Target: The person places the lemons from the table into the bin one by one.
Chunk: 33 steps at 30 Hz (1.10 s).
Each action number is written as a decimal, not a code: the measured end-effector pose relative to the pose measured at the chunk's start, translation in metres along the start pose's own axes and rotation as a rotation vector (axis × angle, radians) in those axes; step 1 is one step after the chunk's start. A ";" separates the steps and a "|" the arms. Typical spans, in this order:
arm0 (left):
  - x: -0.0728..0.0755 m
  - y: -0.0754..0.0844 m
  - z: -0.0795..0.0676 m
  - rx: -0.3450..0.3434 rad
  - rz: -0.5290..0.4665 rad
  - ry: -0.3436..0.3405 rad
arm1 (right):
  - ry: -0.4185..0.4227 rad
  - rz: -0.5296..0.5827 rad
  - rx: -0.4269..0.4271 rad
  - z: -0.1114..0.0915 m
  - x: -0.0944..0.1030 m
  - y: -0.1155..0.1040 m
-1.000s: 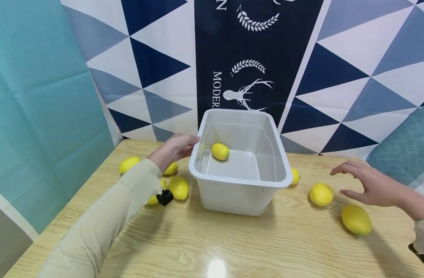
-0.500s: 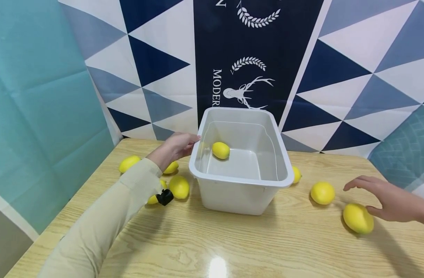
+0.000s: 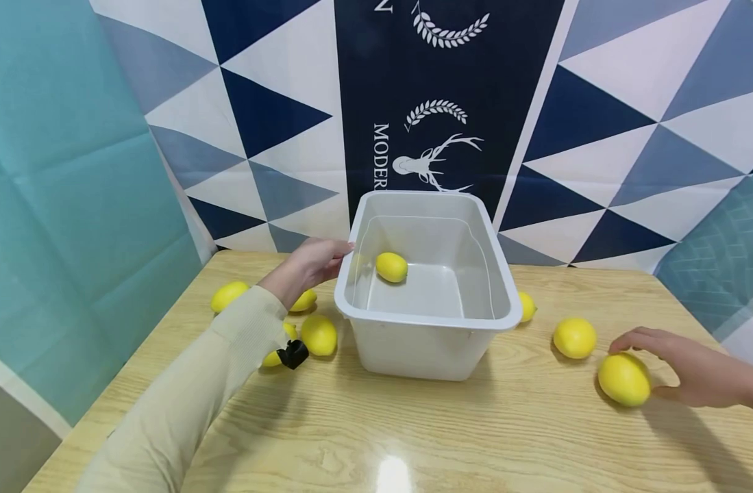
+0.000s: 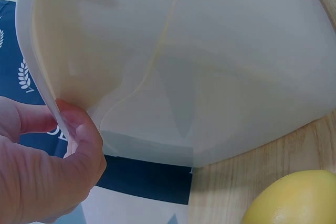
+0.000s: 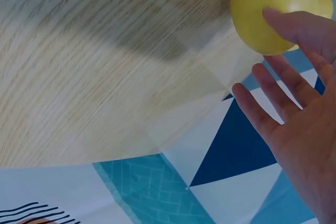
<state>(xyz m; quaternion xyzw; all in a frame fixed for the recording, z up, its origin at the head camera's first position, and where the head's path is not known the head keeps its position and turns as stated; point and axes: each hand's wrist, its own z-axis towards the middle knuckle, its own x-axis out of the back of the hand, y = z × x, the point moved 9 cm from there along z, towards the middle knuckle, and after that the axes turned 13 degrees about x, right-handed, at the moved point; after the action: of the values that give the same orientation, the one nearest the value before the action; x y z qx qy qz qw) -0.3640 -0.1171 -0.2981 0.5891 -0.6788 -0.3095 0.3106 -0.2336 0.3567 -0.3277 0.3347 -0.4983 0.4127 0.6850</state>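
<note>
The left hand (image 3: pixel 317 261) pinches the rim of the tub (image 3: pixel 416 348) at nine o'clock, thumb and fingers on either side of the wall, probably to keep it from sliding. At four o'clock, the right hand (image 3: pixel 699 366) reaches round a lemon (image 3: pixel 625 378) on the table (image 3: pixel 382 418), thumb touching it; whether it truly grips, I cannot tell. A second lemon (image 3: pixel 575 338) sits just beyond, toward ten o'clock, and an inside lemon (image 3: pixel 391 267) lies within the tub. More lemons (image 3: pixel 318 335) gather around eight to nine o'clock (the sleeve (image 3: pixel 216 373) partly covers one), seemingly within left-hand reach.
</note>
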 end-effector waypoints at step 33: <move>0.000 0.001 -0.001 -0.003 -0.002 0.010 | -0.077 0.089 -0.014 0.037 -0.020 -0.035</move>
<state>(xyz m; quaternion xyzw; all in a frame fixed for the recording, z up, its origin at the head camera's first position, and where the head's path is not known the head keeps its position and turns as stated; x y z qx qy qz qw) -0.3640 -0.1169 -0.2972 0.5907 -0.6764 -0.3077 0.3145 -0.2207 0.3050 -0.3386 0.3228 -0.5417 0.4261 0.6487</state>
